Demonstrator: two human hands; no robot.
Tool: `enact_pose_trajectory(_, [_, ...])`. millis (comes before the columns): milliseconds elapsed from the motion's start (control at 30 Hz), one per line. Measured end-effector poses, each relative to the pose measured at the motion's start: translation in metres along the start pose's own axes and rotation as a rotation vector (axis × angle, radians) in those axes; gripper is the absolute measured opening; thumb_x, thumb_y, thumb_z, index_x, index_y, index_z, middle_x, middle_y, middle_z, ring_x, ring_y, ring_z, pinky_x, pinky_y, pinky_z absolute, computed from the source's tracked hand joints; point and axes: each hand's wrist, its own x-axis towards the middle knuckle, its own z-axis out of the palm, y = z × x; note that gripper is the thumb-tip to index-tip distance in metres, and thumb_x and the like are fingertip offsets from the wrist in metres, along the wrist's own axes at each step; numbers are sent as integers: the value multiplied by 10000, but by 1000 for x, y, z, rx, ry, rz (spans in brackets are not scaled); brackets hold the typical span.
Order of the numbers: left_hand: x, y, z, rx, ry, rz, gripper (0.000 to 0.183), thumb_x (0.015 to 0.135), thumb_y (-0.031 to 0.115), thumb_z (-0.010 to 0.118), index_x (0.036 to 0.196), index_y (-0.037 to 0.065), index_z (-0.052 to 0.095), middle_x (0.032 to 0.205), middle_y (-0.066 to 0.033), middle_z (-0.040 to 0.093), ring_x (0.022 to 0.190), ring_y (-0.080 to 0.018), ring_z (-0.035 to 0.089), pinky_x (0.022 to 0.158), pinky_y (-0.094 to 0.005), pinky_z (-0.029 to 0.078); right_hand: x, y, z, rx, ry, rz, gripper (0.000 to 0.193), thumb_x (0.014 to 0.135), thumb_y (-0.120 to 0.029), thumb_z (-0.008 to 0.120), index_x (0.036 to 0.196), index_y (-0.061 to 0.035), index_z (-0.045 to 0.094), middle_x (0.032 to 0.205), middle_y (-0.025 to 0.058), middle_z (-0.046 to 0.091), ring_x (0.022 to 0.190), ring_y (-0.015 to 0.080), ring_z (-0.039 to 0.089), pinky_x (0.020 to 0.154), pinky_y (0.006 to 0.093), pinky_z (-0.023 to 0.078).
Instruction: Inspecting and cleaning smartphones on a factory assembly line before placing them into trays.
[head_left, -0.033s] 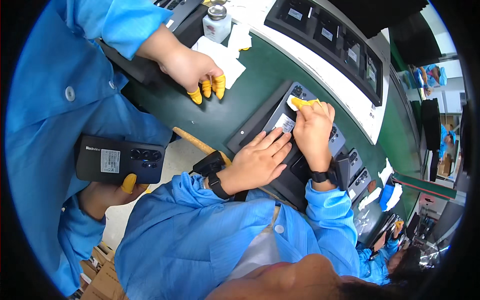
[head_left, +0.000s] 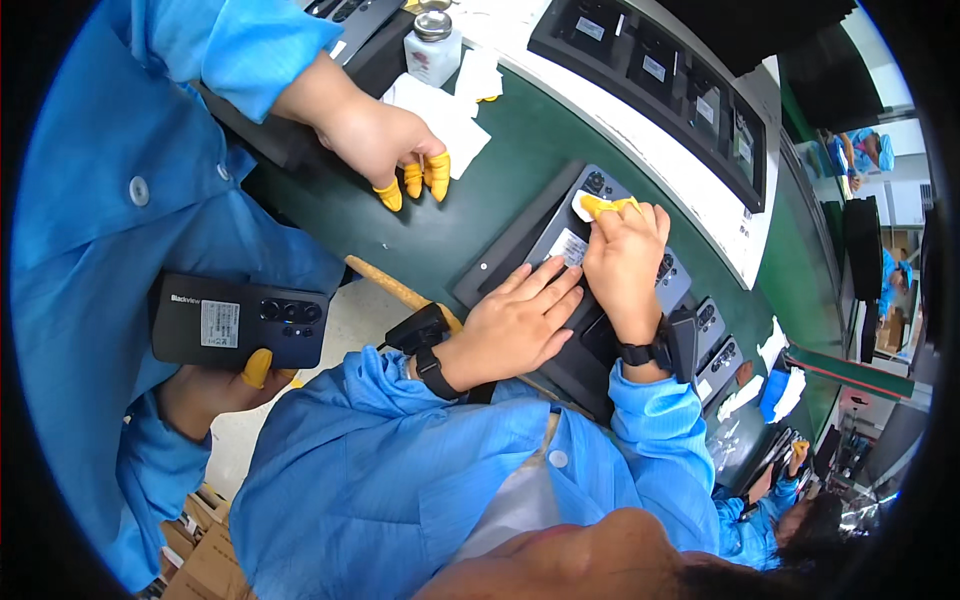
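My left hand [head_left: 520,322] lies flat with spread fingers across the lower part of a grey-blue smartphone [head_left: 550,232]. The phone rests back side up on a black tray [head_left: 478,286]; its cameras and a white label show. Beside it, my right hand [head_left: 627,262] pinches a small white wipe [head_left: 581,206] against the phone near the cameras. Yellow finger cots cover fingertips of that hand. Both wrists wear black straps. Another phone [head_left: 672,283] lies just right of my right hand, partly covered by it.
At left, a co-worker's hand [head_left: 375,135] in yellow finger cots hovers over the green table [head_left: 400,235]; their other hand holds a dark phone [head_left: 185,335]. White wipes [head_left: 440,112], a pump bottle [head_left: 433,55], a black tray of phones [head_left: 640,85] and more phones [head_left: 712,325] stand around.
My right hand, with the wipe, has shifted very slightly left on the phone. My left hand stays in place.
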Motion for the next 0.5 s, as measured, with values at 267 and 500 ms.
enact_pose_trajectory(267, [0,1,-2,-27,-38,-40,501,898,331,652,1325,73,606,1458,-110,519,1379,-302,457,1078,-490,431,-6,2,-14,202,-119,29,176,752,-24,630,857,-100,750,797,95,634,860,300,582,1011,528,381])
enact_pose_trajectory(500, [2,1,-4,-16,-35,-31,476,893,325,664,1298,80,626,1454,-111,526,1384,-302,457,1067,-492,445,-2,9,-4,-38,-10,-16,110,737,-55,672,833,-56,726,810,107,626,870,316,578,1019,567,374])
